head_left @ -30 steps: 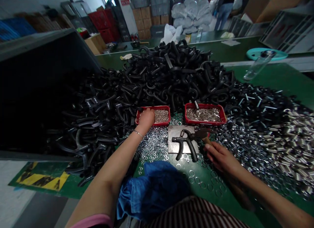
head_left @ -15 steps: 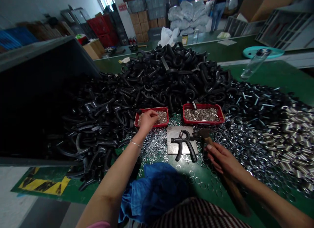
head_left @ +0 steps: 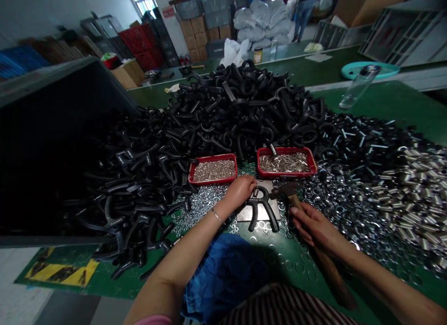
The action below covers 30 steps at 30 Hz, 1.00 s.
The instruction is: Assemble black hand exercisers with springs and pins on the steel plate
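A black hand grip exerciser lies on a square metal plate, its two handles pointing toward me. My left hand is at the exerciser's upper left, fingers pinched together near its spring; anything between the fingertips is too small to make out. In my right hand is a hammer, held by its wooden handle, with the head beside the plate's right edge. Beyond my left hand stands a red tray of tiny metal parts. Another red tray holds small metal pins.
A large heap of black handles rises behind the trays. Loose metal rings and nuts cover the green table. Metal springs are piled at right. A dark bin stands left; a glass bottle lies at back right.
My left hand has moved from the left red tray, right and toward me, to the grip exerciser. My right hand and the hammer have hardly moved. The view has shifted slightly.
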Tool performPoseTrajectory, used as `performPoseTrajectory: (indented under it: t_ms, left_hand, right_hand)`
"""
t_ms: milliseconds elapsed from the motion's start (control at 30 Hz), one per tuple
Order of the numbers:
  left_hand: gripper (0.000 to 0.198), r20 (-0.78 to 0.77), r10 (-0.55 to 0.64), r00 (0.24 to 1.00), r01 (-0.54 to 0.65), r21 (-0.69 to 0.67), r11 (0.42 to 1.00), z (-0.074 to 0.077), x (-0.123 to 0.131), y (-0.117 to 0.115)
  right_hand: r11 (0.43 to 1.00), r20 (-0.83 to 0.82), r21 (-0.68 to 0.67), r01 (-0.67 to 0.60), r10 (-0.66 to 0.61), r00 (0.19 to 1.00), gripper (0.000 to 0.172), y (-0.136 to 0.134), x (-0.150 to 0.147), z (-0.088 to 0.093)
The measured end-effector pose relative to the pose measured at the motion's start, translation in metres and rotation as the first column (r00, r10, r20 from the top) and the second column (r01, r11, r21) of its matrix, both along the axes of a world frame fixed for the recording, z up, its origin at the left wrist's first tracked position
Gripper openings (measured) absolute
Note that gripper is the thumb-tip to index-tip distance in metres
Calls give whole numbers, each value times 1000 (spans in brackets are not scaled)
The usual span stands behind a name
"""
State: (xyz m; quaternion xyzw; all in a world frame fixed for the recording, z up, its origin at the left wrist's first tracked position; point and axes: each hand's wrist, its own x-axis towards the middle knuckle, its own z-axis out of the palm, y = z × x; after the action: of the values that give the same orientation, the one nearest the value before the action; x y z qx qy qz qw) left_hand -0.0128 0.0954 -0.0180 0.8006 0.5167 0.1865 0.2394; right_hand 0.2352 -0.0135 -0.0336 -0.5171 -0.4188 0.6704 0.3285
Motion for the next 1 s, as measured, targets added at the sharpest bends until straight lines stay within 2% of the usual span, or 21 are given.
performPoseTrajectory:
  t_ms: [400,633,733,833,900,1000]
  left_hand:
    - [12,-8,-6,1000,6,11,1000,-8,3,0]
    - [11,138,5,990,9,-107,994,-12,0,2]
    - [11,135,-2,991,16,-103,995,-14,-1,4]
    - [14,41,-55,998,56,-4,998,-14,-1,1]
    - [16,-94,-105,990,114,96,989,-14,0,-3]
    - [15,-330,-156,931,242,241,940,-15,4,-11]
  right_hand:
    - [1000,5,2,7,-7,1000,35,3,3,-1]
    - [1000,6,-8,-16,16,1000,36,5,3,0]
    - [1000,22,-4,-11,11,1000,36,6,3,1]
    - [1000,34,5,-12,12,999,35,7,2,2]
    - [1000,44,9,-19,18,999,36,6,1,2]
    - [1000,68,6,-30,30,997,37,8,1,4]
